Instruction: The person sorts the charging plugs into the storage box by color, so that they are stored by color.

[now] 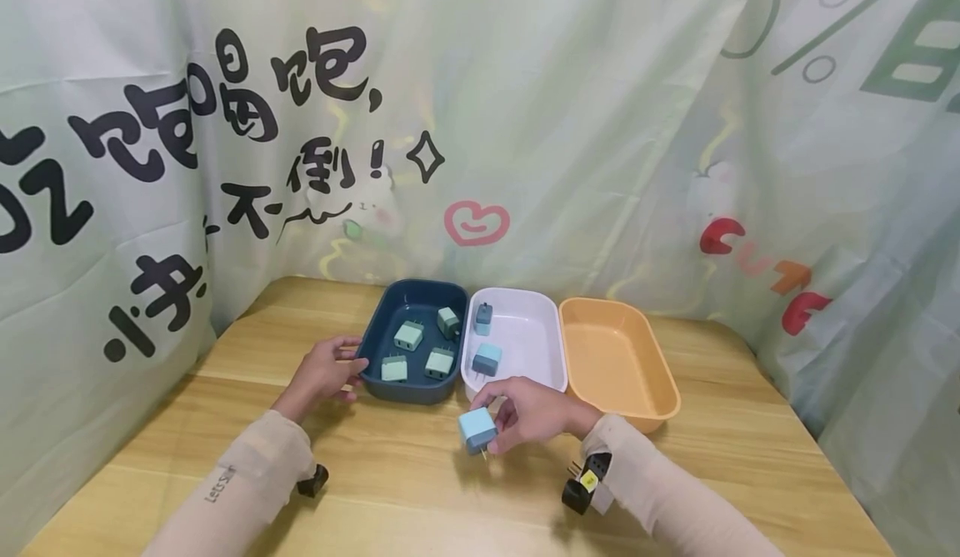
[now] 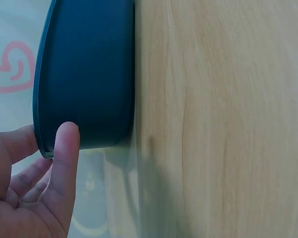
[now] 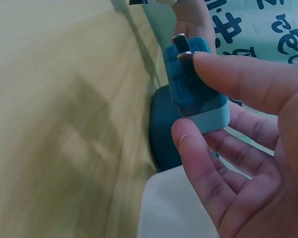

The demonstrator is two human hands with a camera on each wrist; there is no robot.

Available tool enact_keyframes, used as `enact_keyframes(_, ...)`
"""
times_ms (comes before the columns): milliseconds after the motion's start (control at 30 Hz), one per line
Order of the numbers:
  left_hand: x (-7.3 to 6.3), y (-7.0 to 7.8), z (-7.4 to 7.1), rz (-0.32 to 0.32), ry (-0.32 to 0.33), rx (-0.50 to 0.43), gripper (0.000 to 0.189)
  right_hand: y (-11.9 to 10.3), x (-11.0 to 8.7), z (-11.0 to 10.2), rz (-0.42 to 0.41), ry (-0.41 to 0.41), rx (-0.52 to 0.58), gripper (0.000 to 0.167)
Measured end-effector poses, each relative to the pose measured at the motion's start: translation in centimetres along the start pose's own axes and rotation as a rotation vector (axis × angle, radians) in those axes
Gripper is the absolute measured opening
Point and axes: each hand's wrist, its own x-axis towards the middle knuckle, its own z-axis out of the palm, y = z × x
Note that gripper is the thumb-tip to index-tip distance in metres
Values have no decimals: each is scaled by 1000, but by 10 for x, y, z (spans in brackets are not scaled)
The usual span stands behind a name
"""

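Observation:
My right hand [image 1: 528, 411] pinches a blue plug-in charger [image 1: 477, 430] in front of the white tray [image 1: 553, 332]. The charger's metal prongs [image 3: 180, 39] show in the right wrist view, beside the thumb. My left hand [image 1: 326, 373] touches the outside left corner of the dark blue tray [image 1: 408, 392], its fingers loosely spread and the thumb lying along the wall. Inside that tray sit several pale green chargers [image 1: 408, 336]. Two chargers lie in the white tray: a light blue one [image 1: 487, 359] and a darker blue-grey one [image 1: 483, 319].
An orange tray [image 1: 615, 357] stands to the right of the white one, the three side by side. By the right sleeve is a black object with a yellow label [image 1: 588, 482]; another black piece [image 1: 312, 482] is at the left sleeve. Printed curtains [image 1: 585, 123] surround the wooden table [image 1: 405, 490].

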Motion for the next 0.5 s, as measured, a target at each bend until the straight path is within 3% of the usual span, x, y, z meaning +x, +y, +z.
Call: enact_keyframes(500,1,0,1,-15,4,5,46,4,4,-28,68,109,-30,42)
